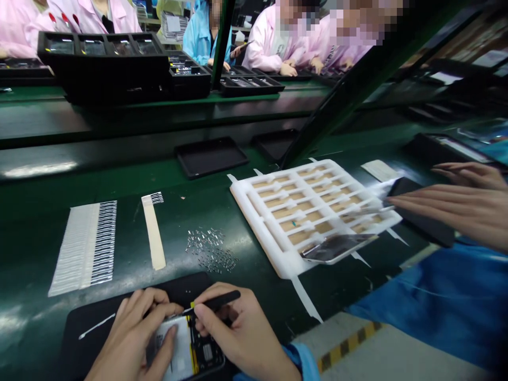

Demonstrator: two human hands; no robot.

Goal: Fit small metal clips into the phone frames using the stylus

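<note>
An opened smartphone [184, 344] lies on a black mat [93, 317] at the bottom of the head view, showing a white panel, yellow tape and dark circuitry. My left hand [130, 338] grips its left side, with the fingers over the edge. My right hand [234, 328] pinches black pointed tweezers [216, 301], whose tip meets the phone's upper edge near a strip of yellow tape. The tip's exact contact point is hidden behind my fingers.
A white foam tray [273, 185] holds a phone [337, 247] at its front edge. A co-worker's hands [456, 206] reach over it at right. Tiny metal parts [210, 251] and adhesive strips [87, 246] lie on the green belt. Black trays [103, 63] stand beyond.
</note>
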